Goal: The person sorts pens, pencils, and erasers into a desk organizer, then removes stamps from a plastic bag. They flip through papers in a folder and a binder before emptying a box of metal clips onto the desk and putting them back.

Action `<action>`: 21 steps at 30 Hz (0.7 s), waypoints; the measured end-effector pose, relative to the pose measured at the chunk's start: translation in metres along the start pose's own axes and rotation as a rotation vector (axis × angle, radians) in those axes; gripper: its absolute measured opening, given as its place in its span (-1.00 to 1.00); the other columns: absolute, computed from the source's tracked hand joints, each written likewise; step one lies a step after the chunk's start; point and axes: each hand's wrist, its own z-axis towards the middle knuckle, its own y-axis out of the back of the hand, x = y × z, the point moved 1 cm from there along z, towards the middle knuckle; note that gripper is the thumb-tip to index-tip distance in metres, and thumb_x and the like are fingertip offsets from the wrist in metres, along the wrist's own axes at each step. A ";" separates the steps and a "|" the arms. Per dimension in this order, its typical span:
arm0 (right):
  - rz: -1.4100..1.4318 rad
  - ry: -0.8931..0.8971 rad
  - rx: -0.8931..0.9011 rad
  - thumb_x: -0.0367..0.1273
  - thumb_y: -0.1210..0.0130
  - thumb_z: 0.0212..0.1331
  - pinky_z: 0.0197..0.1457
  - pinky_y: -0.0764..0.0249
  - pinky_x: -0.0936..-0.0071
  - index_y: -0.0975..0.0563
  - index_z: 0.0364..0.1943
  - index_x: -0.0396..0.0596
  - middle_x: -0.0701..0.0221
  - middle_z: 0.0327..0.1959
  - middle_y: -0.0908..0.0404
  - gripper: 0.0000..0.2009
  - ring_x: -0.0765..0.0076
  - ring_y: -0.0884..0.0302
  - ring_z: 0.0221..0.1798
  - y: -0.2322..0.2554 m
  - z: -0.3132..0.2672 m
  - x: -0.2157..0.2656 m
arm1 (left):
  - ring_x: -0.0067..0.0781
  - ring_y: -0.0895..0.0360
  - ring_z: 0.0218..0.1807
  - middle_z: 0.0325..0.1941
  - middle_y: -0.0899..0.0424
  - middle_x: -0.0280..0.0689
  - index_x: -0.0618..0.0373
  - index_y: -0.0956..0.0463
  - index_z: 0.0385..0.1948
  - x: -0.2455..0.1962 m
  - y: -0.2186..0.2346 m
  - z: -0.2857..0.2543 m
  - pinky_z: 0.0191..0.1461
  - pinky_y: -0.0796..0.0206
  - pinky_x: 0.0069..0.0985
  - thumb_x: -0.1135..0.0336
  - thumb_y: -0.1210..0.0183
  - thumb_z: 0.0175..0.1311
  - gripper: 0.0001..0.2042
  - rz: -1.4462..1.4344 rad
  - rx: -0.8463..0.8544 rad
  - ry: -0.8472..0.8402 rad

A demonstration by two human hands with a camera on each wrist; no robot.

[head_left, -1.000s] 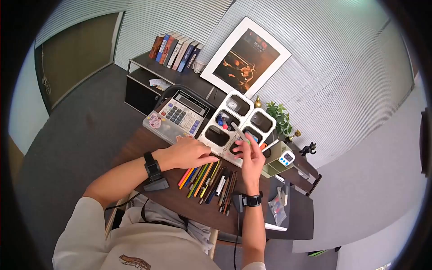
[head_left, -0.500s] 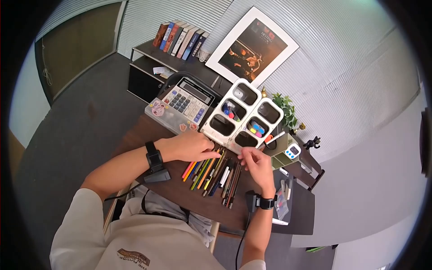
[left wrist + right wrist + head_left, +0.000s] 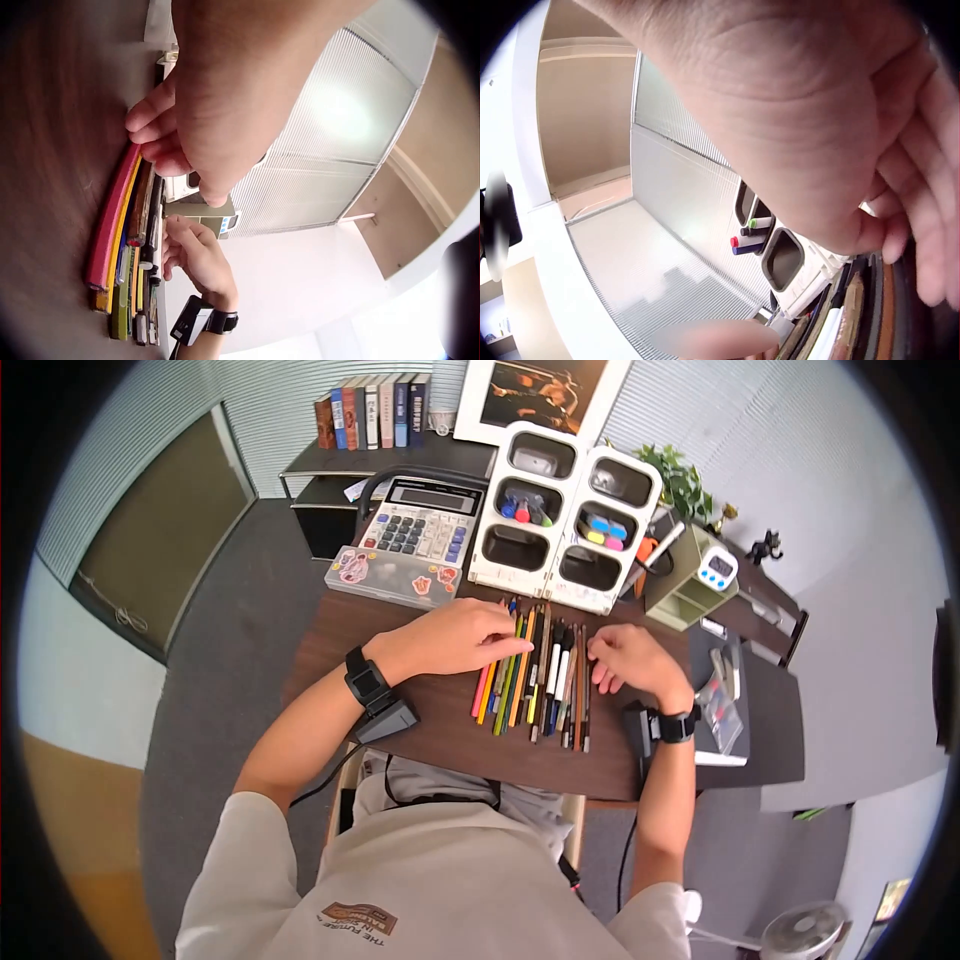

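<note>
A row of colored pencils and pens (image 3: pixel 528 675) lies side by side on the brown desk, with pink and yellow ones at the left end and dark ones at the right. My left hand (image 3: pixel 455 638) rests over the far left part of the row, its fingers loosely bent. In the left wrist view its fingertips come right at the end of the pink pencil (image 3: pixel 116 225). At the row's right side is my right hand (image 3: pixel 640 662), fingers relaxed along the outermost dark pencil (image 3: pixel 885 307). Neither hand grips anything.
Behind the row stands a white organizer (image 3: pixel 545 565) with several compartments, markers (image 3: pixel 522 508) in one and highlighters (image 3: pixel 605 532) in another. A calculator (image 3: pixel 420 525) and a stickered clear case (image 3: pixel 395 577) are at left. To the right are a green holder (image 3: pixel 690 585) and a plastic bag (image 3: pixel 720 715).
My right hand has come down from the organizer, without the slim pen-like thing it held, to the row's right side. My left hand stays by the pencils. The head view has turned.
</note>
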 end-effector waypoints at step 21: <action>-0.255 0.588 -0.329 -0.20 -0.40 0.19 -0.06 -0.54 0.27 -0.67 0.03 -0.16 0.26 -0.33 -0.67 -0.59 0.14 -0.61 -0.24 -0.020 0.014 -0.006 | -0.30 -0.46 -0.47 -0.46 -0.59 -0.15 0.34 -0.61 -0.35 -0.002 0.003 0.003 -0.35 -0.28 -0.40 0.31 -0.25 0.47 -0.76 0.059 -0.033 0.081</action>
